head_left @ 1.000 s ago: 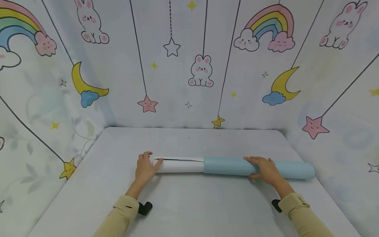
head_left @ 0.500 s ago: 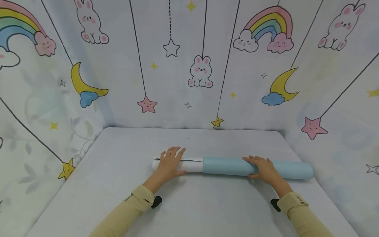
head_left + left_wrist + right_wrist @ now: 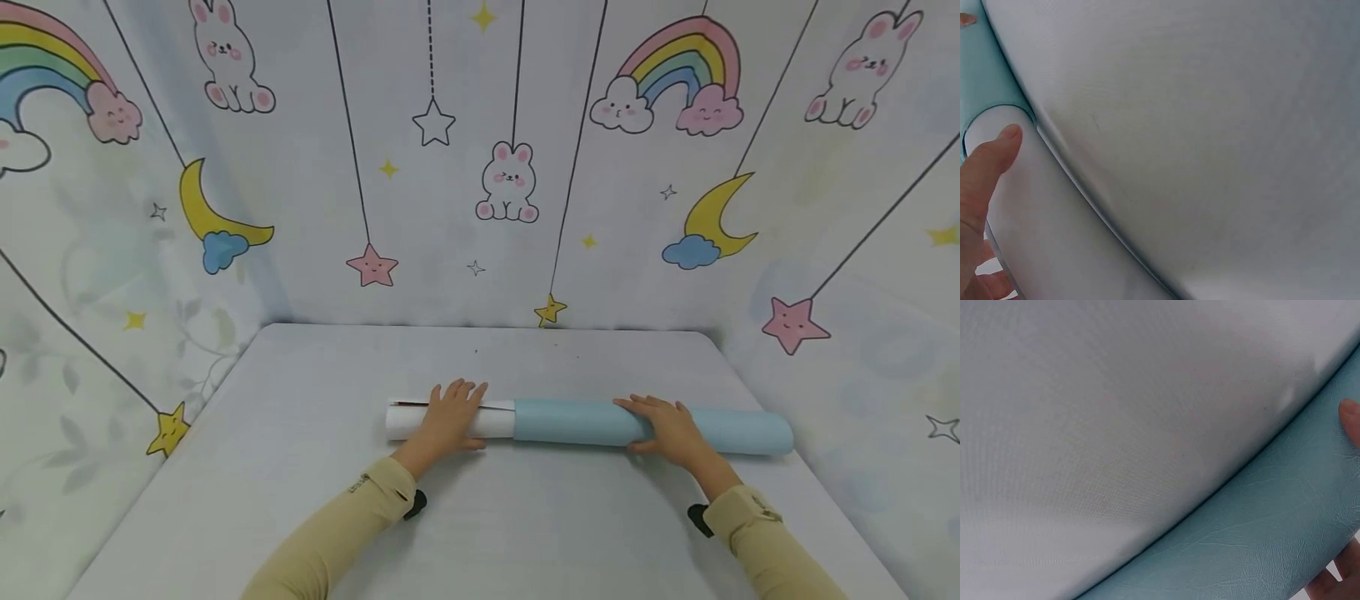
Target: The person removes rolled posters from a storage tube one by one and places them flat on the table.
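Note:
Across the table lies a long roll, with a white rolled sheet (image 3: 405, 423) protruding from the left end of a light blue leather-look roll (image 3: 566, 422). A slit runs along the top of the white part. My left hand (image 3: 448, 417) grips the white part, thumb on the near side and fingers over the far side. In the left wrist view its thumb (image 3: 1007, 140) lies just short of the blue edge. Holding the blue roll past its middle is my right hand (image 3: 670, 428), fingers spread across the top. The right wrist view shows only a few fingertips beside the creased blue surface (image 3: 1229, 531).
The white tabletop (image 3: 562, 517) extends in front of and behind the roll. Patterned fabric (image 3: 637, 208) with rabbits, stars and rainbows rises along the back and both sides. The roll's right end reaches close to the table's right edge.
My left hand has moved right from the white roll's left end to nearer the blue edge, uncovering that end. The right hand and the roll stay practically in place.

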The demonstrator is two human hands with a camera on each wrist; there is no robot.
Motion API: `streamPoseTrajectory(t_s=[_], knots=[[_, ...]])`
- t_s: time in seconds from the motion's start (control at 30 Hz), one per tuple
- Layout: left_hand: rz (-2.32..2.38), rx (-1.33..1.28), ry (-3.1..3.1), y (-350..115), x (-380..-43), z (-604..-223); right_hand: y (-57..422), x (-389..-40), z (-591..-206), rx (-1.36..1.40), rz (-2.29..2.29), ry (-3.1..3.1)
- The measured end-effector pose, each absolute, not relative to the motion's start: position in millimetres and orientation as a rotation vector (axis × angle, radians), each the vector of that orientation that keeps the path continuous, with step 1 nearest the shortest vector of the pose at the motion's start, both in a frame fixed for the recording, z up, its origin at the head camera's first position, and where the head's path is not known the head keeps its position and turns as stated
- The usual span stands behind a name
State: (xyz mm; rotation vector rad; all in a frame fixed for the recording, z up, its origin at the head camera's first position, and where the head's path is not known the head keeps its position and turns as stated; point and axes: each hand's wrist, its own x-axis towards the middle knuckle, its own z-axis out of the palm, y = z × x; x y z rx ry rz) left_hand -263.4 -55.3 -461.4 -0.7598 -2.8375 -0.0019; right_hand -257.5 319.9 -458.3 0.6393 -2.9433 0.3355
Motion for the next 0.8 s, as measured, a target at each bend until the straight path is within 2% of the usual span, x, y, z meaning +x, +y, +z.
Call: streamPoseTrajectory(t_s=[0.8], knots=[[-0.097, -0.749, -3.0, -53, -275, -472, 320, -254, -442, 0.732, 0.441, -3.006]])
